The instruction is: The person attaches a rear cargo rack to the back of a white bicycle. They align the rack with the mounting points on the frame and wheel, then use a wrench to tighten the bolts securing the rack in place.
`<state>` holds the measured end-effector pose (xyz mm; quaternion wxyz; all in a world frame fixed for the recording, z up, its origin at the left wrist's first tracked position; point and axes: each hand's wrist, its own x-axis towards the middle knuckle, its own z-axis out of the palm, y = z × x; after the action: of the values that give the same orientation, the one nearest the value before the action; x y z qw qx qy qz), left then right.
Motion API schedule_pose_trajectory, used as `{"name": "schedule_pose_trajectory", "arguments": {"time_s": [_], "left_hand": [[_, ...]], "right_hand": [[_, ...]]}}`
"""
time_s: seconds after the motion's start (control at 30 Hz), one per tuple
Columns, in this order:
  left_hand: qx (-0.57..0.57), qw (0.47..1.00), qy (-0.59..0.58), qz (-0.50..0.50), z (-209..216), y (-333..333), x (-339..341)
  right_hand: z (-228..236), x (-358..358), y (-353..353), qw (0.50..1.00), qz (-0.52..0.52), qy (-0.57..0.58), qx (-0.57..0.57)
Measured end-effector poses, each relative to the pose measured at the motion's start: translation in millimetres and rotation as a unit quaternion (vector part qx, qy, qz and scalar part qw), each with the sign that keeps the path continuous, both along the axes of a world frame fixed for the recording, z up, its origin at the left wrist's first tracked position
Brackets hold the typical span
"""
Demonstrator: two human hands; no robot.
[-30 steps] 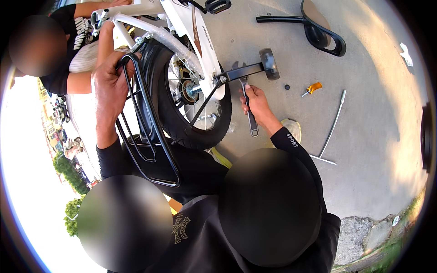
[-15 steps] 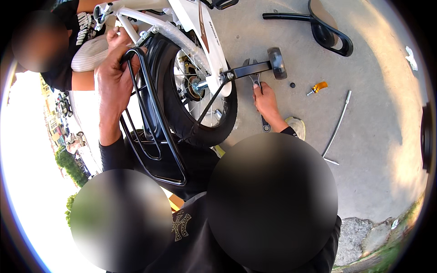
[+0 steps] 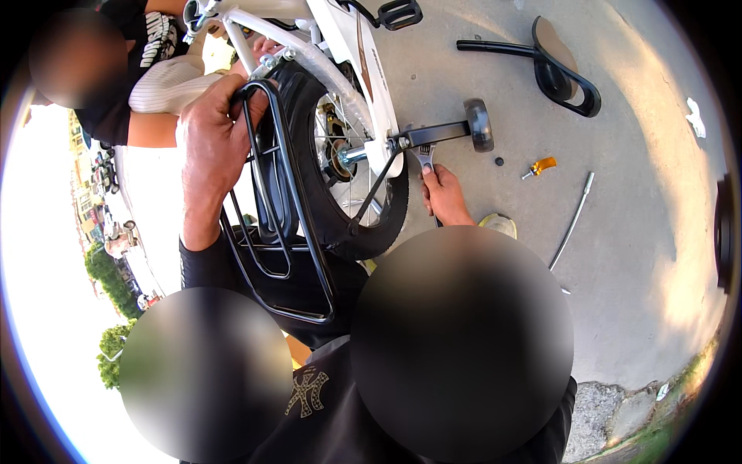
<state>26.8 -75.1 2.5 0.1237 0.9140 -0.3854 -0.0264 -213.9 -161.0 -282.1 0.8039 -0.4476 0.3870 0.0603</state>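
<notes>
My left hand [image 3: 212, 147] is closed around the top end of a black tubular rear rack [image 3: 297, 209], which leans beside the rear wheel. An adjustable wrench [image 3: 424, 155] is in my right hand [image 3: 447, 195], its head at the near edge of the training wheel's black bracket [image 3: 437, 135]. Whether its jaws sit on a nut I cannot tell. The bracket joins the axle of a white bicycle frame [image 3: 375, 93] and carries a small training wheel [image 3: 478, 124]. The bicycle's black rear tyre [image 3: 394, 209] stands between my hands.
Another person's hand [image 3: 267, 48] is at the frame, upper left. On the concrete lie a saddle with its post [image 3: 568, 73], an orange clamp [image 3: 543, 165], a small black cap [image 3: 499, 162] and a long metal rod tool [image 3: 573, 220]. A pedal [image 3: 399, 12] juts out at the top.
My right hand has drawn the wrench nearer to me and toward the axle end of the bracket. My left hand keeps its hold on the rack. The bicycle sits slightly further right in view.
</notes>
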Motion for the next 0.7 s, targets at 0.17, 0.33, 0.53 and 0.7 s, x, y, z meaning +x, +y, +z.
{"name": "schedule_pose_trajectory", "arguments": {"time_s": [0.17, 0.33, 0.53, 0.7], "left_hand": [[-0.023, 1.0, 0.007, 0.006, -0.4, -0.5, 3.8], [-0.005, 1.0, 0.005, 0.0, 2.6, -1.9, 2.9], [-0.031, 0.999, -0.003, -0.027, 0.8, 4.5, 6.3], [-0.065, 0.998, 0.019, -0.016, -4.8, 3.2, 6.3]], "right_hand": [[12.7, 6.5, -3.8, 0.999, -0.006, 0.032, -0.007], [13.6, 11.9, -5.0, 0.998, 0.001, -0.042, -0.05], [6.0, 1.9, 1.3, 0.999, 0.01, 0.04, -0.035], [8.5, 4.2, -6.2, 0.99, 0.044, -0.048, -0.125]]}}
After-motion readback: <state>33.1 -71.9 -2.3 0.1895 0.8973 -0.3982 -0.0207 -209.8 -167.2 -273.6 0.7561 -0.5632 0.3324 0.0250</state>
